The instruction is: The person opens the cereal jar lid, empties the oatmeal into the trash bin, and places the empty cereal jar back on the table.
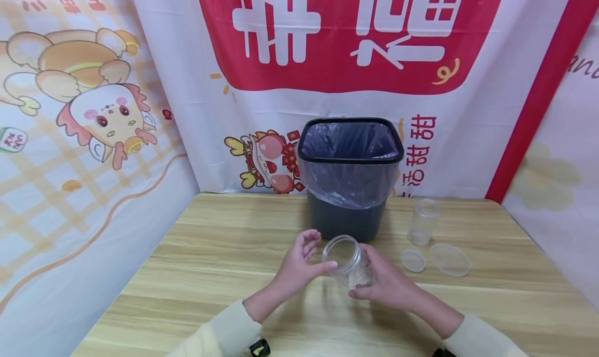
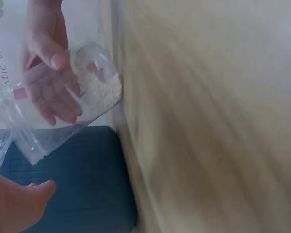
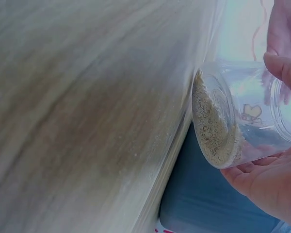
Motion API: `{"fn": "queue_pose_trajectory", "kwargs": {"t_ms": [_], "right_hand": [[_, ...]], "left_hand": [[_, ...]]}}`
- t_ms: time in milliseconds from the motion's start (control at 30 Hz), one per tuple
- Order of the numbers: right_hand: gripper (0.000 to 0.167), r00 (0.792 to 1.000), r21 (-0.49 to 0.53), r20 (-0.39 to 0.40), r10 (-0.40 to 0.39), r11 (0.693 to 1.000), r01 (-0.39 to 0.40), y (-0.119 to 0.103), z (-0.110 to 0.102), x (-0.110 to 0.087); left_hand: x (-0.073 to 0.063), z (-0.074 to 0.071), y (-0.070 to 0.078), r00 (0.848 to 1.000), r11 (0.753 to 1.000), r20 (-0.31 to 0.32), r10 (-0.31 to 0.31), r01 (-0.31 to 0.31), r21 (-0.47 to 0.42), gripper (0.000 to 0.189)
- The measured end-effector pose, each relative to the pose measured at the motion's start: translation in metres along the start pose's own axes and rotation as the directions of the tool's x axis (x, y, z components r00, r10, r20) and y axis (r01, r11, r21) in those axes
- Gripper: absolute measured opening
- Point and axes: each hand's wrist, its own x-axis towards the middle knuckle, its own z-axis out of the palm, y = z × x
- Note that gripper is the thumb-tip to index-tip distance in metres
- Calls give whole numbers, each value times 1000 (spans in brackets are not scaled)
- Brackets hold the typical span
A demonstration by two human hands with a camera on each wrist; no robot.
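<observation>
A clear plastic jar point(image 1: 343, 258) is tilted above the table, its open mouth facing up and toward the left hand. Pale grains point(image 3: 214, 128) lie in its bottom, heaped to one side. My right hand point(image 1: 386, 279) grips the jar from the right, thumb on the near side and fingers round the far side. My left hand point(image 1: 299, 261) is beside the mouth, fingers loosely bent and thumb stretched toward the rim. In the left wrist view, the left thumb point(image 2: 26, 199) looks apart from the jar; the hand holds nothing.
A dark bin point(image 1: 348, 211) with a clear liner stands right behind the jar. To the right are an empty clear container point(image 1: 423, 222), a small round lid point(image 1: 414, 260) and a larger lid point(image 1: 450, 260), on the wooden table point(image 1: 224, 242). Printed cloths hang behind and at the sides.
</observation>
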Motion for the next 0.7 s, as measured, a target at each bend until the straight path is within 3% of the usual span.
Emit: {"fn": "queue_pose_trajectory", "kwargs": {"t_ms": [100,200,267,433,500,700], "right_hand": [[94,1000,-4,-2,1,1000,-1,0,-2,-1],[94,1000,-5,1,4,1000,-4,-1,-6,-3],[94,1000,4,2,4,1000,-4,-2,-8,-4],[93,1000,26,-9,-10,1000,11,-3,-14,-4],[93,1000,20,-18,-16,1000,17,-3,-16,-5],[93,999,19,-31,-7,1000,7,-4,-20,-7]], "left_hand": [[2,-6,8,995,987,-22,102,-98,126,78],[7,-11,17,970,938,-34,239,-222,266,80],[11,-16,24,944,888,-34,329,-297,352,81],[28,-28,44,855,756,-6,518,-454,472,83],[35,-33,53,823,709,5,568,-492,505,83],[59,-43,77,751,595,40,659,-553,584,81]]}}
